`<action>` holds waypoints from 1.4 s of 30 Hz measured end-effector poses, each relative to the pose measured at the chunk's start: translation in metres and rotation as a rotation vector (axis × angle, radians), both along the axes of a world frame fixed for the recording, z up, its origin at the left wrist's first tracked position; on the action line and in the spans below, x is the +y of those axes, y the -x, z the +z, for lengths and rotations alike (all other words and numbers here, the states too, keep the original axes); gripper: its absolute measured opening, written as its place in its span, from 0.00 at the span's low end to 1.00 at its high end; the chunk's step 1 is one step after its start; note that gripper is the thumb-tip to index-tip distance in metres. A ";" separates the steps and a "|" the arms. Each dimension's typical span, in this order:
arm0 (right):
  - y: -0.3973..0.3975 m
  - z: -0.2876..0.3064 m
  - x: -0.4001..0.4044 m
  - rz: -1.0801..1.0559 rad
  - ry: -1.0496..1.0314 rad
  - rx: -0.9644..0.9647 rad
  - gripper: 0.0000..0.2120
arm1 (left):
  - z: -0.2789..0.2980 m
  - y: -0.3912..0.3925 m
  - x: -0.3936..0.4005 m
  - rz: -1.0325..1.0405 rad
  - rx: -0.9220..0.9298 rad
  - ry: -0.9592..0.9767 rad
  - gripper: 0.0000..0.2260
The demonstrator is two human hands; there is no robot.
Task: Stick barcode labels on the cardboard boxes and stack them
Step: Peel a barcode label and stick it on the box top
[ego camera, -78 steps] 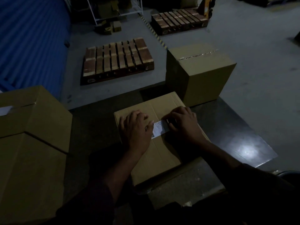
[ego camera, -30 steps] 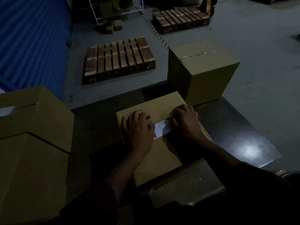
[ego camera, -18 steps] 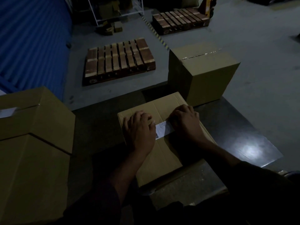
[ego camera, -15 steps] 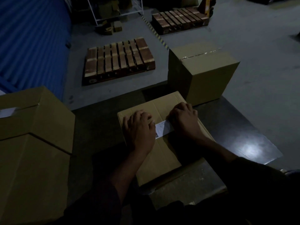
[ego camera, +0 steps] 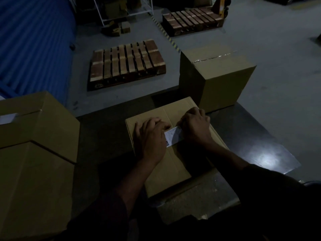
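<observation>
**Both hands flat on the label, box at centre of the table**

I have the flat cardboard box (ego camera: 166, 164) lying on the dark table (ego camera: 246, 136), right in front of me. The white barcode label (ego camera: 173, 137) sits on the box's top face, across the centre seam, with its printed bars showing at the near left corner.

My left hand (ego camera: 151, 138) lies palm down at 9 o'clock of the label, fingers fairly straight and pressed onto the cardboard, its edge covering the label's left end. My right hand (ego camera: 195, 126) rests at 3 o'clock of the label, knuckles raised, fingers bent down onto the label's right end and the box; I cannot tell whether the fingertips pinch the label's edge or only press it. Neither hand lifts anything.

At 1 o'clock from the flat box a taller taped box (ego camera: 220, 80) stands at the table's far edge, just beside it. At 9 o'clock, well apart, two large boxes (ego camera: 34, 136) are stacked, the upper one carrying a white label (ego camera: 7, 118). On the floor beyond, at 11 o'clock, lies a wooden pallet (ego camera: 126, 63).
</observation>
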State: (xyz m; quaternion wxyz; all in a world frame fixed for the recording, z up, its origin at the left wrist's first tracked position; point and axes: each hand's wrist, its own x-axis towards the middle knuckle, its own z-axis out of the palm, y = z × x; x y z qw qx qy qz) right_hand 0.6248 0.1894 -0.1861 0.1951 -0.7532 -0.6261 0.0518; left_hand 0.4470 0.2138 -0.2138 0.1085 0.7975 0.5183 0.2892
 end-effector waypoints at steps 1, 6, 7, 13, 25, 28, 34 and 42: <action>0.000 0.000 0.000 -0.003 -0.008 0.005 0.15 | 0.001 0.000 0.000 -0.022 -0.004 0.009 0.19; -0.003 0.002 0.000 0.013 0.009 0.052 0.12 | -0.001 0.001 0.001 -0.048 -0.057 0.059 0.15; -0.004 0.003 0.001 0.018 0.016 0.065 0.11 | -0.001 0.001 0.002 -0.053 -0.060 0.069 0.15; -0.015 0.005 0.002 0.074 0.092 0.138 0.16 | 0.000 0.002 0.004 -0.059 -0.086 0.105 0.10; -0.026 0.009 -0.013 0.227 0.155 0.247 0.30 | 0.002 0.003 0.003 -0.038 -0.111 0.121 0.16; -0.029 0.013 -0.009 0.222 0.213 0.207 0.25 | 0.004 0.002 0.003 -0.040 -0.130 0.126 0.19; -0.042 0.024 -0.018 0.248 0.211 0.539 0.06 | 0.011 0.013 0.005 0.003 -0.394 0.230 0.11; -0.051 0.046 -0.036 0.308 0.328 1.066 0.12 | 0.020 0.030 0.012 -0.097 -0.117 0.226 0.11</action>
